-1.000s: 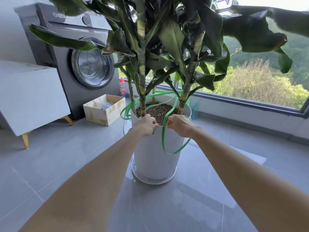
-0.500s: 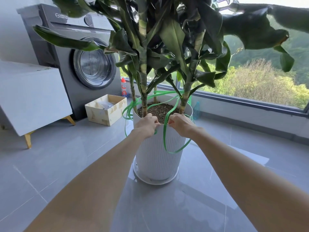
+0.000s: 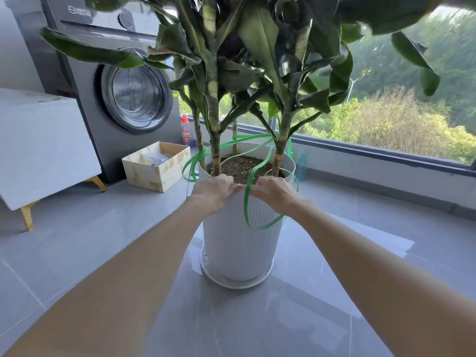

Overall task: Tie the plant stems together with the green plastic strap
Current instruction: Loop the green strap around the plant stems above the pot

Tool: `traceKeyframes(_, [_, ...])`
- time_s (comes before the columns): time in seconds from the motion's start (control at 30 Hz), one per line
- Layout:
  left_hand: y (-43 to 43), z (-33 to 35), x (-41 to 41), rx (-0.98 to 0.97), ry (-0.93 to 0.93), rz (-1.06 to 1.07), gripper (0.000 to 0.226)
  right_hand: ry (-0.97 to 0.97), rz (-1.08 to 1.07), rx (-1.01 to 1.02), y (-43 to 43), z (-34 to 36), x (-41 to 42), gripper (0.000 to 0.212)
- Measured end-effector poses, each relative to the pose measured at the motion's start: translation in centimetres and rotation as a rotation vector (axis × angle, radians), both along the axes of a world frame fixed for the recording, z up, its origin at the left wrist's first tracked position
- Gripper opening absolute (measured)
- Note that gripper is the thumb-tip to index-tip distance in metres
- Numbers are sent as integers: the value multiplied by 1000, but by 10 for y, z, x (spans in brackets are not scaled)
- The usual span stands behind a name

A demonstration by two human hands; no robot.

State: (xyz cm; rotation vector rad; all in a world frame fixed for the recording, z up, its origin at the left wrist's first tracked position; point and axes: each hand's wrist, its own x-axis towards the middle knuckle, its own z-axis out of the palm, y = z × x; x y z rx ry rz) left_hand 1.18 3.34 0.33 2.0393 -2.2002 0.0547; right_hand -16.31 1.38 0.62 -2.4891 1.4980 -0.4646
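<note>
Gripping white pot (image 3: 237,243) rim: left hand (image 3: 213,189), right hand (image 3: 276,194) | green strap (image 3: 245,202) hanging between them

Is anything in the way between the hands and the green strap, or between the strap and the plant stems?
Nothing visible is. The green strap hangs over the pot rim right between the left hand and right hand, and it already loops loosely around the stems. The leaves sit higher up.
</note>
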Motion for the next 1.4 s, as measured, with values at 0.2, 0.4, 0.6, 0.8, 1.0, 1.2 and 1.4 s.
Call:
traceKeyframes(0.2, [0,-2,-3,6,124,-48,41,-53,-84,4,-4,-5,8,33])
traceKeyframes(0.4, [5,1,-5,28,145,-56,44,-176,-33,44,-2,-7,1,43])
traceKeyframes(0.6, [16,8,-7,72,90,-88,34,-127,7,69,6,-2,-5,41])
traceKeyframes(0.8, [28,7,-7,95,77,-58,37,-89,17,139,21,3,-11,40])
traceKeyframes(1.0, [47,10,-12,128,57,-83,31,-51,23,199,40,10,-16,40])
traceKeyframes(1.2, [58,14,-17,124,101,-57,37,-36,24,215,50,15,-16,35])
traceKeyframes(1.4, [74,14,-10,126,287,-65,14,-168,-47,498,59,37,-21,32])
